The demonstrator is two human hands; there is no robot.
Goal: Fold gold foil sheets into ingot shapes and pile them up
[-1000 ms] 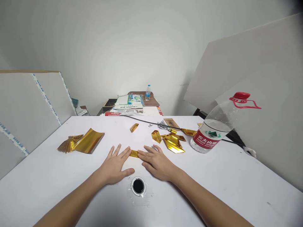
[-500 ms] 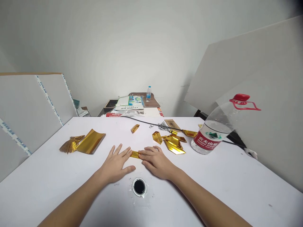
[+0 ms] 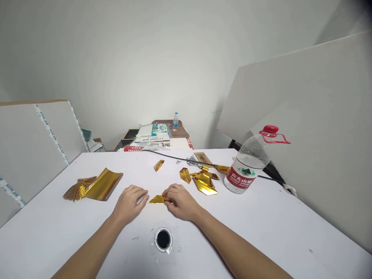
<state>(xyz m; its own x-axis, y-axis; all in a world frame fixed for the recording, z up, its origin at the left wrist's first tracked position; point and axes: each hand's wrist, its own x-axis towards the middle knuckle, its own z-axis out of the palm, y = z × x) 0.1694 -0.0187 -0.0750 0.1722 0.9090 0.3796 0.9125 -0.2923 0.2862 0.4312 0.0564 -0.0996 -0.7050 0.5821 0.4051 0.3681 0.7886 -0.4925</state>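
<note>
A small strip of folded gold foil paper (image 3: 156, 199) lies on the white table, its left end slanted to a point. My right hand (image 3: 183, 202) covers its right end, with fingertips and thumb closed on the foil. Just left of the strip rests my left hand (image 3: 130, 203), holding nothing. Its fingers are bent and its thumb stands apart from them. Beyond my right hand lie folded gold foil pieces (image 3: 205, 182), with another upright one (image 3: 185, 175) beside them. A small folded gold piece (image 3: 159, 165) sits farther back.
At the left lie a stack of gold foil sheets (image 3: 105, 184) and a fanned gold bundle (image 3: 78, 189). A large water bottle (image 3: 242, 174) with a red cap stands right. A black cable (image 3: 171, 157) crosses the back. A round black-centred disc (image 3: 163, 239) is nearer me.
My left hand has come off the foil strip and drawn back left, its spread fingers now bent. My right hand has closed on the strip's right end. The view has shifted slightly.
</note>
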